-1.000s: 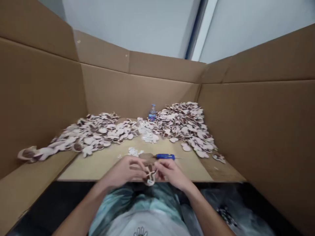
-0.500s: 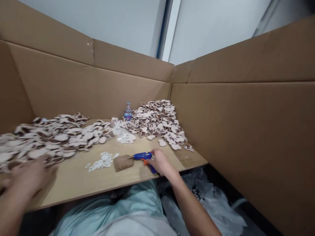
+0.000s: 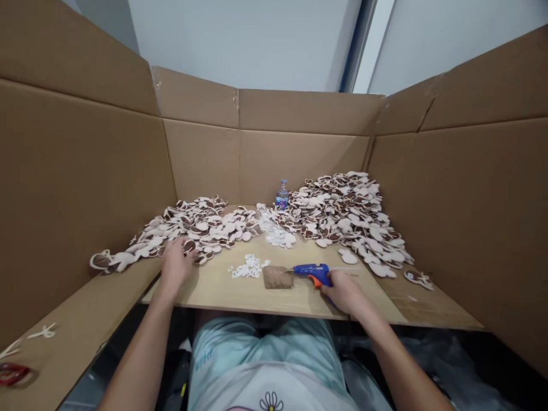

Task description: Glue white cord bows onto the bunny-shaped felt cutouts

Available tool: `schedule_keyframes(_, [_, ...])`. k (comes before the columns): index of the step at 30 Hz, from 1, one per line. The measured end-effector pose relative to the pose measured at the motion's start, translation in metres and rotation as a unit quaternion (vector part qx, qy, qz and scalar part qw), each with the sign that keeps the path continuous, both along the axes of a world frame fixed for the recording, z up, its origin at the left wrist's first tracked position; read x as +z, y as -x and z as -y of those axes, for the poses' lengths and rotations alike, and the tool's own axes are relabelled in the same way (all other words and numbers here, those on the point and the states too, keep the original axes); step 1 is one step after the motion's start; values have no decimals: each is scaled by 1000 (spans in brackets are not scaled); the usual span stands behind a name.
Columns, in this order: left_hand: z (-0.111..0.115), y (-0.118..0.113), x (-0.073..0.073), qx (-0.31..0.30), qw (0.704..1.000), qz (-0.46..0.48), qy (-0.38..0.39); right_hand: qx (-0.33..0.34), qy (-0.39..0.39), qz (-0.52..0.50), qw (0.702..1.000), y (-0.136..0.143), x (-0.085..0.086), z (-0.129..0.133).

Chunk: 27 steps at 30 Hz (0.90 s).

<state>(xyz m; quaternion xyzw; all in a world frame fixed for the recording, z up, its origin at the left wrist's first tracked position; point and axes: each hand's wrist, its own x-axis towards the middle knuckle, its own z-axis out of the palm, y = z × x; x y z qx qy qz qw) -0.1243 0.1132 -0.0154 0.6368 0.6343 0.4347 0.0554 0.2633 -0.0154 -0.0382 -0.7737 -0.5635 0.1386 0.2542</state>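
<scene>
My left hand [image 3: 177,264] is at the near edge of the left pile of white and brown felt pieces [image 3: 205,225], its fingers closed on one brown-faced piece [image 3: 189,246]. A blue glue gun [image 3: 310,272] with an orange trigger lies at the middle right, its nozzle over a brown block [image 3: 278,278]. My right hand [image 3: 342,290] has its fingers around the gun's handle end. Small white rings [image 3: 248,266] are heaped left of the block.
A second, taller felt pile [image 3: 351,211] is at the back right. Beside it stand a water bottle [image 3: 282,195] and a clear bag of white bits [image 3: 276,233]. Cardboard walls [image 3: 299,151] surround the board [image 3: 222,290]. Red-handled scissors [image 3: 13,374] lie far left.
The view has swung left. My left hand has gone from a blurred spot over the left pile to its near edge, where it has a felt piece. My right hand is still at the glue gun.
</scene>
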Motion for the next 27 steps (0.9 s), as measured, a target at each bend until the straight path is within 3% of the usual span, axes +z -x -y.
schedule_keyframes(4, [8, -17, 4, -53, 997, 51, 4, -2, -45, -54, 998, -4, 7, -2])
schedule_keyframes(7, [22, -35, 6, -127, 986, 95, 46, 2, -70, -108, 992, -4, 12, -3])
schedule_keyframes(13, [59, -74, 23, -300, 917, 201, 169, 37, -114, -184, 976, 8, 28, 8])
schedule_keyframes(19, [84, -98, 36, -398, 850, 293, 181, 90, -185, -193, 960, 29, 46, 27])
schedule_keyframes(22, [94, -103, 39, -419, 846, 274, 186, 105, -222, -137, 960, 36, 45, 34])
schedule_keyframes(27, [102, -107, 40, -376, 859, 293, 190, 113, -252, -48, 960, 41, 41, 41])
